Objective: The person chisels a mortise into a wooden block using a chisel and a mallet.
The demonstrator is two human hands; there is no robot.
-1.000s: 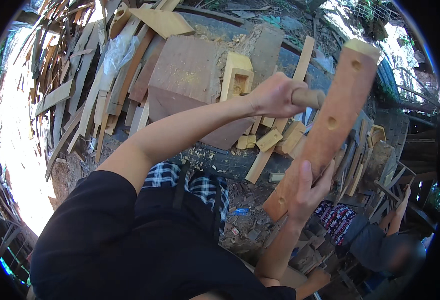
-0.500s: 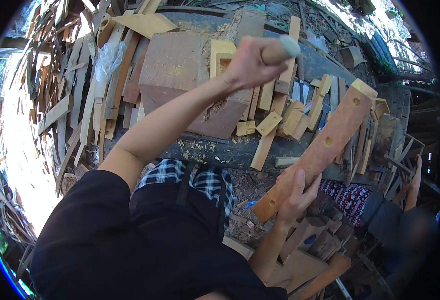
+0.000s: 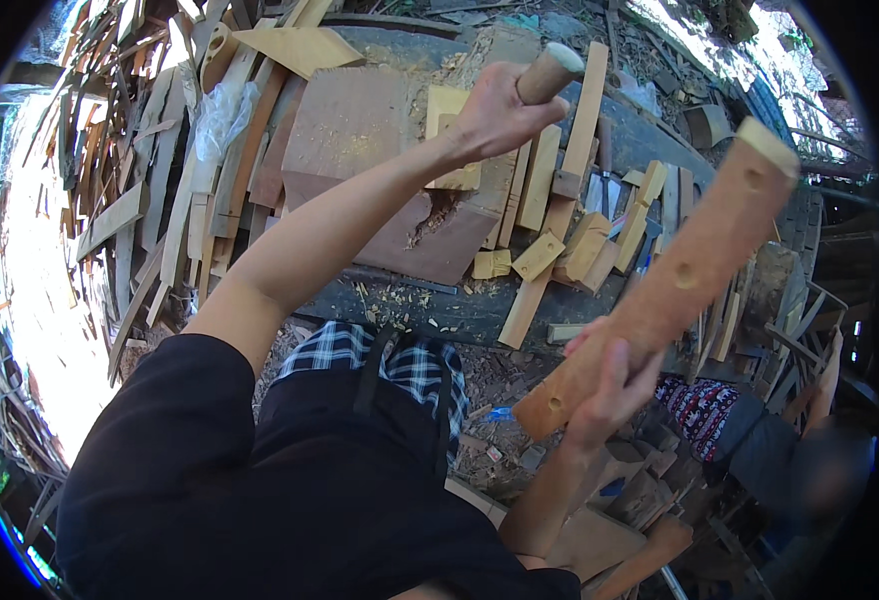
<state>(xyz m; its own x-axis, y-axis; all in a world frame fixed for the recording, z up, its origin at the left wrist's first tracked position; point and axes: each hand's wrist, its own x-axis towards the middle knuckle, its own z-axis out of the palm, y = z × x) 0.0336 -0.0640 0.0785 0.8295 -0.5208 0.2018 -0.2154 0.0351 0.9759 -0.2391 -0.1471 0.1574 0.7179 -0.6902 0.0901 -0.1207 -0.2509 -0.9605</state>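
My left hand [image 3: 505, 112] is closed around a round wooden handle [image 3: 550, 75] with a pale end. Whatever lies below the fist is hidden. Under that hand, partly covered by it, a yellowish wooden block [image 3: 445, 103] rests on a big reddish-brown wood block [image 3: 345, 125]. My right hand [image 3: 615, 400] grips a thick wooden beam [image 3: 695, 270] near its lower end, thumb on top. Three round holes run along the beam's face, and it slants up to the right, raised above the bench and blurred at its far end.
Several cut wood pieces [image 3: 540, 257] lie on the dark bench [image 3: 410, 305] among shavings, beside a chisel-like tool [image 3: 605, 160]. Stacked strips [image 3: 150, 150] and a clear plastic bag [image 3: 225, 120] fill the left. Another person [image 3: 760, 440] is at the lower right.
The beam in my right hand has moved up and to the right. The handle in my left fist has tipped, its pale end shifting farther away and slightly left.
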